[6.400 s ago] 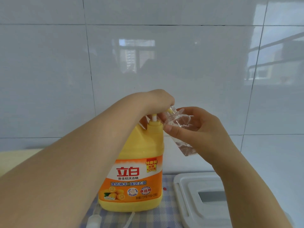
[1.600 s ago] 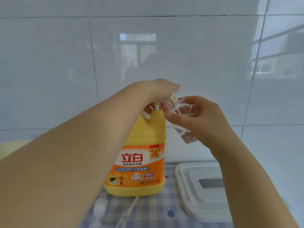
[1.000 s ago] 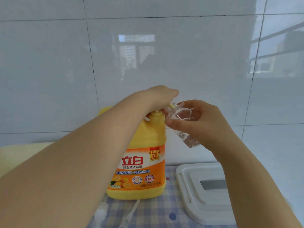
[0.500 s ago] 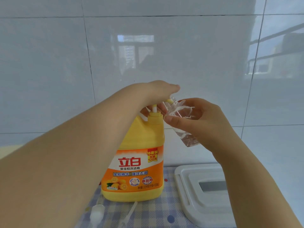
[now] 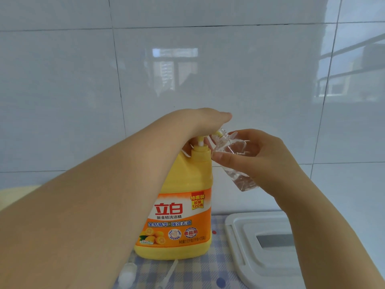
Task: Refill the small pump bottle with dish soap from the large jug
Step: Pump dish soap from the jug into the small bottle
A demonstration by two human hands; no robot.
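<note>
The large yellow dish soap jug (image 5: 181, 184) stands upright on a checked cloth. My left hand (image 5: 204, 119) covers its pump head from above, and a thumb and a finger show beneath on either side of the raised white stem (image 5: 200, 141). My right hand (image 5: 260, 159) grips the small clear bottle (image 5: 233, 151), capless and tilted, with its open neck at the pump's yellow nozzle tip (image 5: 217, 133). A little clear liquid sits in the bottle's lower end.
The small bottle's white pump top (image 5: 128, 274) and its tube (image 5: 169, 272) lie on the checked cloth (image 5: 216, 268) in front of the jug. A white plastic lid or board (image 5: 250, 247) lies to the right. A tiled wall stands close behind.
The jug's pump went down a second ago and has risen again, my left hand moving with it. The small bottle has stayed at the nozzle in my right hand.
</note>
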